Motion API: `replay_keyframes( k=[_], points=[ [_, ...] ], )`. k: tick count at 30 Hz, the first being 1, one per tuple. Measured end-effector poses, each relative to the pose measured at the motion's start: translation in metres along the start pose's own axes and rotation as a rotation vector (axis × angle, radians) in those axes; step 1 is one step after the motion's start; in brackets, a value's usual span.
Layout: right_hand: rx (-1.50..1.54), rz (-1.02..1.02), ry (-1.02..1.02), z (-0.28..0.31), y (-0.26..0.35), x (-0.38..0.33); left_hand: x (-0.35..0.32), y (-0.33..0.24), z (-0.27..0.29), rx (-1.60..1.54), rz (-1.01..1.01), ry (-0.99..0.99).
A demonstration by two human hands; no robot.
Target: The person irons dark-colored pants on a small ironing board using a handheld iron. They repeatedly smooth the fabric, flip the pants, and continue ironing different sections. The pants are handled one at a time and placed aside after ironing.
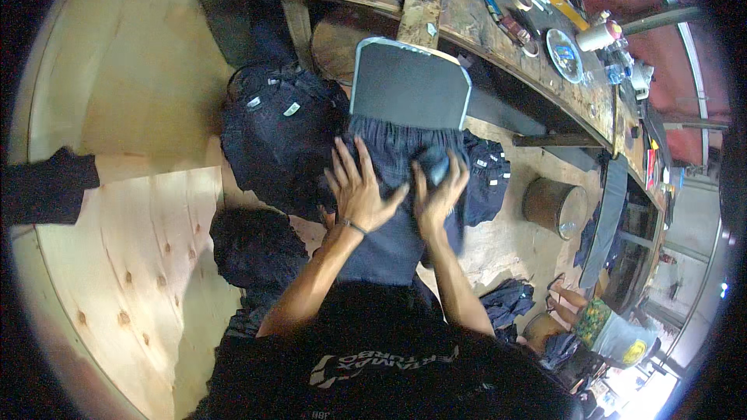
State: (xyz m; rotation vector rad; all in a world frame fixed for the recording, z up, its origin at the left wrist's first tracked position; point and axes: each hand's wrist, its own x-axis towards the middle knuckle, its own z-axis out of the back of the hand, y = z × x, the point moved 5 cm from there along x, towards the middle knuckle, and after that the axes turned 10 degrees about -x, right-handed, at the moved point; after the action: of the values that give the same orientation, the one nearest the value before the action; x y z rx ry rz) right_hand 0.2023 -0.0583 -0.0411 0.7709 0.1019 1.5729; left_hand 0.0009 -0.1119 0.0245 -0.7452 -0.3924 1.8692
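Dark shorts with a gathered elastic waistband are drawn over the lower part of a grey board with a pale rim and rounded corners. My left hand lies on the cloth below the waistband, fingers spread, holding nothing. On the right half of the shorts, my right hand curls around a dark blue-grey rounded thing, which rests against the cloth. Motion blurs this hand, so its exact kind cannot be made out.
Dark garments with white labels lie in a pile at left and a smaller one at right. A cluttered wooden workbench runs along the far right, with a brown drum below. Another person is at the lower right.
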Motion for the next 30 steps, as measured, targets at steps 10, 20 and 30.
replay_keyframes(
  k=[10,20,30],
  points=[
    [0.055,0.017,-0.081,0.015,0.050,0.190,0.188,-0.053,0.014,0.115,-0.334,-0.235],
    [-0.112,0.271,0.379,0.016,0.063,0.093,0.204,-0.056,0.013,0.073,-0.404,-0.257],
    [-0.045,0.314,0.373,0.040,0.090,0.040,0.200,-0.063,0.013,0.097,-0.575,-0.265]
  ],
)
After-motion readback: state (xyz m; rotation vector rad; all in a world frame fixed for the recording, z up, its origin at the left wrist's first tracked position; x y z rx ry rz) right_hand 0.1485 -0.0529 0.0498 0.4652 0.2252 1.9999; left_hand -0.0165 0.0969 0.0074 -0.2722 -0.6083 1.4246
